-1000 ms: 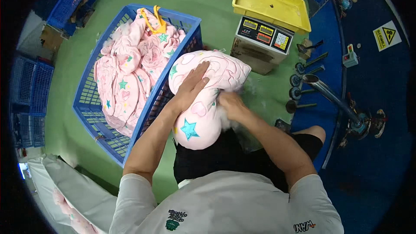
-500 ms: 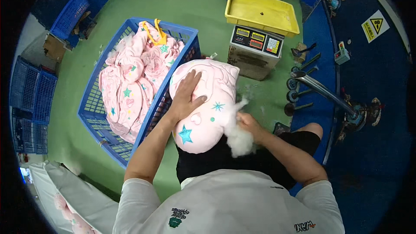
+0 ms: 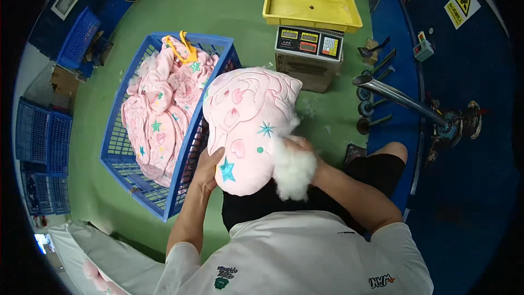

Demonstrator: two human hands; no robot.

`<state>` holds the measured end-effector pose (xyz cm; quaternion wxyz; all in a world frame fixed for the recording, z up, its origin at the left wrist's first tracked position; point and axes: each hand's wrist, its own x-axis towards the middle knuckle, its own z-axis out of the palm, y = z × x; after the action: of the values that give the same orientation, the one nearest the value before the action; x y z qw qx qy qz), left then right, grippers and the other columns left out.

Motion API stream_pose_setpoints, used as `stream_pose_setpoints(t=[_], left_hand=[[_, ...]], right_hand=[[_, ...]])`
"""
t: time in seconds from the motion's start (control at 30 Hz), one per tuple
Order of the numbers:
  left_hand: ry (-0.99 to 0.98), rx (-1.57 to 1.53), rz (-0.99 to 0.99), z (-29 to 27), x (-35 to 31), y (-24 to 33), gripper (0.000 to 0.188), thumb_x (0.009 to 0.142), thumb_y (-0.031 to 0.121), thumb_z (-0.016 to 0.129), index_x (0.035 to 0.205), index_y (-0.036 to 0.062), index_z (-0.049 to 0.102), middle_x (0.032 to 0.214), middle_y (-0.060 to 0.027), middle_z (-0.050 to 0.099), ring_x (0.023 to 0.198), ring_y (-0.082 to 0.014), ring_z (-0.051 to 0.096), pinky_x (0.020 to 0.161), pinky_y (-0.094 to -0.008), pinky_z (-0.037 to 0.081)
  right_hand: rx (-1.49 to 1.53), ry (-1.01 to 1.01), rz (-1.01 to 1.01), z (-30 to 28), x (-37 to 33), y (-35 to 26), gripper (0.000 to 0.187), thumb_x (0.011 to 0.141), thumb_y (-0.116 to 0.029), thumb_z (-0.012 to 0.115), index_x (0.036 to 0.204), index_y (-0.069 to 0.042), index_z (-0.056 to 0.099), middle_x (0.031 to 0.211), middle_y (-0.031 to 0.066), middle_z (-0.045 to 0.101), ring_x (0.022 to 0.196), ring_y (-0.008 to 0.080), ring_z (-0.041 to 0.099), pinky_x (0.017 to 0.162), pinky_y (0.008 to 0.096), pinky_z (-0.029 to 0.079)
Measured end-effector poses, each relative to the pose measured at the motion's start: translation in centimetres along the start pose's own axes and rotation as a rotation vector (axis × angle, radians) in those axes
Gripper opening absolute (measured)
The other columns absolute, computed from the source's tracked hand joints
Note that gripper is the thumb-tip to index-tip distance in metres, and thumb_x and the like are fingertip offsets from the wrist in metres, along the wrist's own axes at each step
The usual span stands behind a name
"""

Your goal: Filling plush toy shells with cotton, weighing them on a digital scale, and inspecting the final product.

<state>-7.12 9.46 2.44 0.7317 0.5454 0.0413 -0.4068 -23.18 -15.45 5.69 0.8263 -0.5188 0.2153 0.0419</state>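
Note:
A pale pink plush toy, plump with filling, rests on my lap. It bears teal stars, pink hearts and an embroidered face. My left hand grips its lower left edge, thumb on top, the other fingers hidden beneath. On the toy's right side, my right hand is closed at a tuft of white stuffing, which hangs out beside the toy and covers part of the fingers. A smaller wisp of fluff shows just above that hand.
To the left, a blue plastic basket holds pink plush covers and a yellow-handled item. Ahead stands a weighing scale with a yellow tray. At right, a metal tube juts from a blue machine.
My left hand has moved from the toy's upper face down to its lower left edge, uncovering the embroidered face. My right hand has shifted slightly left and up against the toy's side.

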Motion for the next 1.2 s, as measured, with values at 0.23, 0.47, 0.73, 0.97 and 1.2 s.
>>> stream_pose_setpoints(t=[0.23, 0.47, 0.73, 0.97, 1.2], left_hand=[[0.262, 0.534, 0.44, 1.7, 4.6, 8.2, 0.062, 0.088, 0.011, 0.069, 0.142, -0.0083, 0.044, 0.118, -0.021, 0.064, 0.092, -0.0231, 0.065, 0.079, -0.0279, 0.055], [0.053, 0.437, 0.756, 14.4, 14.0, 14.3, 0.056, 0.091, 0.019, 0.068, 0.137, -0.0071, 0.049, 0.122, -0.0207, 0.06, 0.099, -0.0223, 0.061, 0.083, -0.0282, 0.052], [0.071, 0.141, 0.666, 29.4, 28.3, 9.8, 0.053, 0.091, 0.018, 0.068, 0.132, -0.0073, 0.046, 0.108, -0.0204, 0.062, 0.093, -0.0229, 0.062, 0.08, -0.0299, 0.052], [-0.157, 0.262, 0.528, 27.6, 25.3, 5.0, 0.042, 0.093, 0.014, 0.061, 0.131, -0.0002, 0.05, 0.092, -0.0094, 0.059, 0.069, -0.0115, 0.054, 0.063, -0.0239, 0.045], [-0.254, 0.426, -0.038, 14.0, 23.8, -11.4, 0.033, 0.097, 0.018, 0.062, 0.122, -0.0025, 0.055, 0.081, -0.0074, 0.058, 0.066, -0.0149, 0.055, 0.061, -0.028, 0.047]], right_hand=[[-0.109, 0.235, -0.244, -6.9, -3.1, -3.3, 0.028, 0.094, -0.023, 0.058, 0.105, 0.0, 0.067, 0.08, 0.0028, 0.064, 0.063, 0.0103, 0.054, 0.056, 0.0265, 0.044], [-1.12, 0.676, -0.547, -18.4, -13.3, 0.2, 0.039, 0.1, -0.028, 0.057, 0.125, 0.001, 0.06, 0.085, 0.0038, 0.065, 0.063, 0.0124, 0.057, 0.054, 0.0307, 0.047], [0.221, 0.845, -0.255, -16.1, -24.4, 1.5, 0.036, 0.094, -0.022, 0.063, 0.125, -0.003, 0.061, 0.078, 0.0012, 0.062, 0.058, 0.0122, 0.054, 0.05, 0.0282, 0.044], [-0.057, 0.979, -0.154, -15.3, -25.9, 4.3, 0.031, 0.094, -0.02, 0.063, 0.12, -0.003, 0.062, 0.079, 0.0036, 0.063, 0.061, 0.015, 0.056, 0.054, 0.03, 0.046], [-0.365, 0.983, 0.009, -16.4, -27.5, 7.0, 0.026, 0.093, -0.017, 0.063, 0.115, -0.002, 0.063, 0.08, 0.0059, 0.064, 0.063, 0.0178, 0.058, 0.057, 0.0319, 0.047]])
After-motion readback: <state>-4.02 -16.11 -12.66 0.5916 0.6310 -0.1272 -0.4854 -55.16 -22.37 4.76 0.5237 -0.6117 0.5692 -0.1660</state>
